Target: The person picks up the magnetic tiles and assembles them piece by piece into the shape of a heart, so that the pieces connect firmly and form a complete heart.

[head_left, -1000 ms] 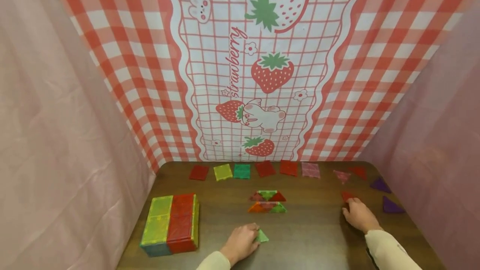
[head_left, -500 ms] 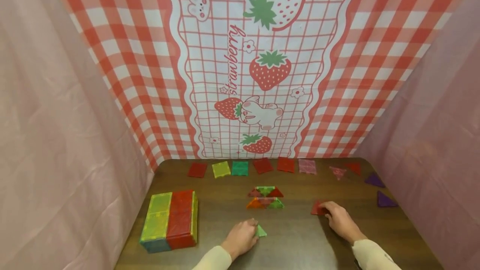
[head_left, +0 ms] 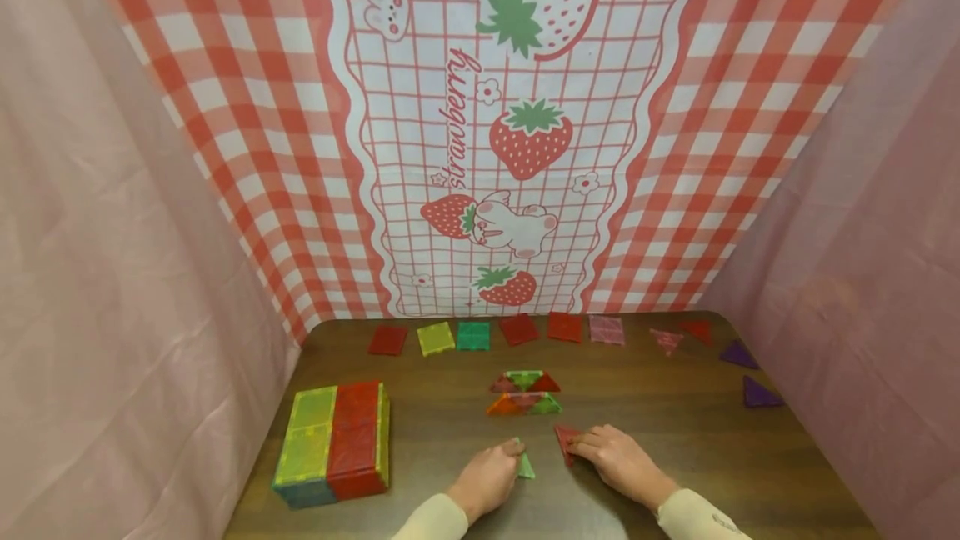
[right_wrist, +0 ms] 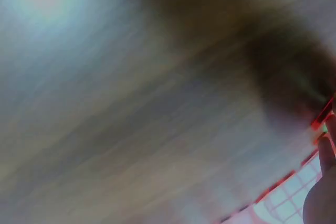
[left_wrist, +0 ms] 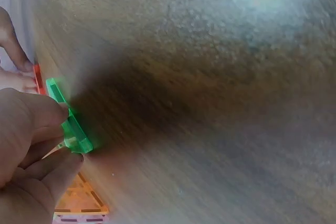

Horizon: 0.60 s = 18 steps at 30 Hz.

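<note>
While both hands rest on the desk (head_left: 675,432), a green triangle tile (head_left: 524,465) is pinched upright on edge by the left hand (head_left: 486,480), fingers (left_wrist: 31,129) curled round it. A red triangle tile (head_left: 566,442) is pressed flat under the right hand (head_left: 618,463), apparently for sliding; curl of those fingers cannot be told. Both tiles lie at 6 o'clock from the triangle cluster (head_left: 523,392), seemingly kept within reach. "Strawberry" is read on the backdrop (head_left: 454,119).
</note>
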Each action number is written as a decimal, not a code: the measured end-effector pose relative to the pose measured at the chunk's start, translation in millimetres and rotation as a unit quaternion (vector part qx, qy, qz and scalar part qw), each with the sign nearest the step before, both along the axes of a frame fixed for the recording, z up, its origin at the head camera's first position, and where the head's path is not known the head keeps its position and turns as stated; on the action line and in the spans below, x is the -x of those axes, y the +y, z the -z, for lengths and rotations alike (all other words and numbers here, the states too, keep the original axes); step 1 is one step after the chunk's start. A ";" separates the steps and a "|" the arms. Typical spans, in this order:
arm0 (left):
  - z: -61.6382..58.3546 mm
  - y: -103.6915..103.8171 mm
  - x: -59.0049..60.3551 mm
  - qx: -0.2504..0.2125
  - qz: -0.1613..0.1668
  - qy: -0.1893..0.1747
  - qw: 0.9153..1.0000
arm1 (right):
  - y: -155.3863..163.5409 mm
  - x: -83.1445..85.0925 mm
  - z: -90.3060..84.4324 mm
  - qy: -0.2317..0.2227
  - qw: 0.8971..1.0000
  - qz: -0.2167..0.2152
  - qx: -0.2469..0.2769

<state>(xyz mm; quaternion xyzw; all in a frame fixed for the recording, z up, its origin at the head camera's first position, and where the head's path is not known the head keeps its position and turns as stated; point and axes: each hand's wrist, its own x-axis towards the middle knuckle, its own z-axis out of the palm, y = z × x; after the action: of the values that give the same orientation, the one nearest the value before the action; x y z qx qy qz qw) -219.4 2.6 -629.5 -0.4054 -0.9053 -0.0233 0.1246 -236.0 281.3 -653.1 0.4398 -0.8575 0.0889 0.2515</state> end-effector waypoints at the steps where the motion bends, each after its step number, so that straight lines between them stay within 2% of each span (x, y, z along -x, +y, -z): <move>1: 0.4 -0.1 0.7 -0.003 0.005 0.005 1.000 | -5.6 -0.2 0.4 -0.001 1.000 -0.002 0.003; 10: 4.9 1.8 0.9 -0.033 0.014 0.023 0.999 | -34.9 -5.8 6.1 -0.051 0.999 0.010 0.016; 14: 5.8 2.8 0.4 -0.042 0.016 0.023 0.999 | -38.3 -5.2 7.6 -0.055 0.997 0.041 0.043; 18: 6.7 4.0 -0.1 -0.038 0.014 0.011 0.999 | -42.2 -4.1 6.4 -0.075 0.996 0.042 0.037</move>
<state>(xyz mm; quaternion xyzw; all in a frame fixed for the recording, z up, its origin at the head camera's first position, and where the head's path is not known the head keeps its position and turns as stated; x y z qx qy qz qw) -219.2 6.6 -636.2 -0.4130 -0.8968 -0.0546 0.1492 -231.9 239.1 -659.5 0.3860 -0.8879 0.1425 0.2056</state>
